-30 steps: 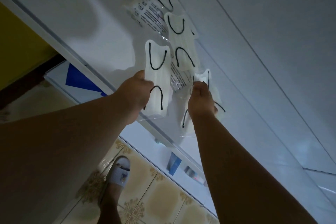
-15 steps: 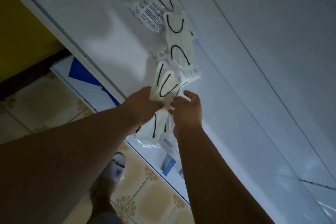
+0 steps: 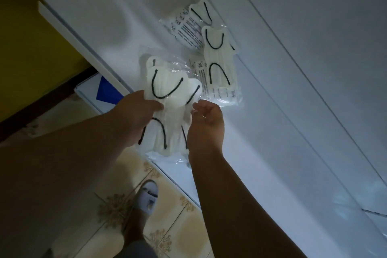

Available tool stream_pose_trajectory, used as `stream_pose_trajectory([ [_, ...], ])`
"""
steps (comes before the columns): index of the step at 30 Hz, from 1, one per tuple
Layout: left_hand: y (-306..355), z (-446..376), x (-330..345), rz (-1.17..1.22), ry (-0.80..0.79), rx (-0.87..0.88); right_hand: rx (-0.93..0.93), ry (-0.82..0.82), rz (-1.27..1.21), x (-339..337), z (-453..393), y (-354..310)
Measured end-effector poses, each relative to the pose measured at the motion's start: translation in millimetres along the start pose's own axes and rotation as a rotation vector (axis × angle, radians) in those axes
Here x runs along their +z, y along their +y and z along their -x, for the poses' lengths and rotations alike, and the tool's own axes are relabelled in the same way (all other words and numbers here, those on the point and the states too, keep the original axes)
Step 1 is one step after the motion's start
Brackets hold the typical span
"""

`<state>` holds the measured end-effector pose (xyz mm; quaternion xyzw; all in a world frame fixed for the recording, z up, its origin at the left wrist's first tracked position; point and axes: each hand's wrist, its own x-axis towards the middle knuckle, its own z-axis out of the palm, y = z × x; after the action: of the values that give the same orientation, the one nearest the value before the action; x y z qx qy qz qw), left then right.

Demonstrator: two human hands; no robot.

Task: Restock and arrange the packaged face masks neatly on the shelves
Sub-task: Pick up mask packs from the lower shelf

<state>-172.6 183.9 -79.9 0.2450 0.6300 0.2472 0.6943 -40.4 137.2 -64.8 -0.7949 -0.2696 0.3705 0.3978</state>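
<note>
My left hand (image 3: 137, 115) grips a stack of packaged white face masks with black ear loops (image 3: 169, 98) near the front edge of the white shelf (image 3: 100, 19). My right hand (image 3: 206, 125) is beside the stack's right side, fingers loosely curled, fingertips at the packet's edge, holding nothing that I can see. Two more mask packets lie further back on the shelf: one (image 3: 219, 67) just beyond the held stack, another (image 3: 192, 23) behind it showing printed text.
The shelf's white back panel (image 3: 303, 48) rises to the right. Below the shelf edge sits a white box with a blue shape (image 3: 102, 92). A patterned tile floor (image 3: 167, 226) and my slippered foot (image 3: 147, 199) are underneath. A yellow wall (image 3: 31, 37) lies left.
The two packets that lay apart under each hand are now gathered into one stack in my left hand. My right hand has let go and sits beside it. The view shifted.
</note>
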Motion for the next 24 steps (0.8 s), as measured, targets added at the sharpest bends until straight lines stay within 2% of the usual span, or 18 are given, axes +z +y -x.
stream_pose_trajectory([
  [3, 9, 0, -15, 0.023, -0.029, 0.010, 0.030, -0.049, -0.047, 20, 11, -4],
  [5, 13, -3, -22, -0.085, -0.082, 0.016, 0.068, -0.111, -0.148, 30, 16, -11],
  [7, 15, -7, -27, -0.132, -0.028, 0.025, 0.054, -0.121, -0.197, 35, 11, -20],
  [8, 16, -10, -27, -0.122, 0.014, 0.019, -0.016, -0.071, -0.101, 34, 4, -24],
  [11, 21, -18, -22, -0.183, 0.103, 0.045, -0.361, 0.118, 0.457, 26, -37, -32],
  [12, 24, -21, -19, -0.205, 0.126, 0.064, -0.402, 0.104, 0.632, 23, -52, -32],
  [14, 33, -28, -16, -0.197, 0.149, 0.080, -0.355, 0.002, 0.886, 22, -72, -34],
  [17, 39, -28, -9, -0.163, 0.125, 0.087, -0.406, -0.004, 1.039, 24, -72, -31],
  [19, 45, -27, -5, -0.155, 0.124, 0.076, -0.462, -0.028, 0.990, 24, -66, -29],
  [21, 51, -26, -1, -0.047, 0.078, 0.022, -0.454, -0.149, 0.734, 24, -60, -26],
  [24, 51, -35, 8, -0.021, 0.052, 0.066, -0.399, -0.235, 0.420, 22, -66, -29],
])
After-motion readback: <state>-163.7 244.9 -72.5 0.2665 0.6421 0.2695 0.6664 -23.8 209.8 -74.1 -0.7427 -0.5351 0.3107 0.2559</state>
